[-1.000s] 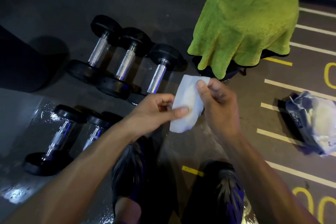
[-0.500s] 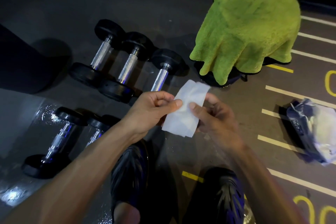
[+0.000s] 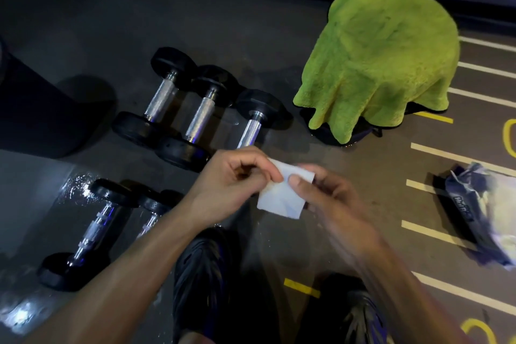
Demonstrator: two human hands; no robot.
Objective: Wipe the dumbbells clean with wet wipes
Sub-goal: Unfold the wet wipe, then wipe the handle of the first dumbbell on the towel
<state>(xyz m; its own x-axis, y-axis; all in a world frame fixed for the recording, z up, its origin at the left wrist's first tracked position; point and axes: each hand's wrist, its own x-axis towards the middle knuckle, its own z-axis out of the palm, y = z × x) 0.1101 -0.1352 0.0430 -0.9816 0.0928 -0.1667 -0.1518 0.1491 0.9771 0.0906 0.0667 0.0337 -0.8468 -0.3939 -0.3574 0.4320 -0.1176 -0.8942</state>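
A white wet wipe point(image 3: 282, 198) hangs between both hands above the floor. My left hand point(image 3: 231, 184) pinches its upper left edge, and my right hand point(image 3: 326, 195) pinches its upper right part with the thumb on top. Three black dumbbells with chrome handles lie side by side beyond the hands: one at the left point(image 3: 159, 99), one in the middle point(image 3: 199, 117), one at the right point(image 3: 251, 127), its near end hidden by my left hand. Two smaller dumbbells lie at the lower left, one point(image 3: 89, 232) in full view and one point(image 3: 152, 212) partly behind my left forearm.
A green towel point(image 3: 382, 56) drapes over a dark round object at the upper right. The wet wipes pack point(image 3: 480, 212) lies on the lined floor at the right. My two dark shoes point(image 3: 206, 282) stand below the hands. The floor at the lower left is wet.
The wipe has been folded smaller and lowered; both hands have come closer together on its upper edge. The view has tilted so everything sits lower in the frame.
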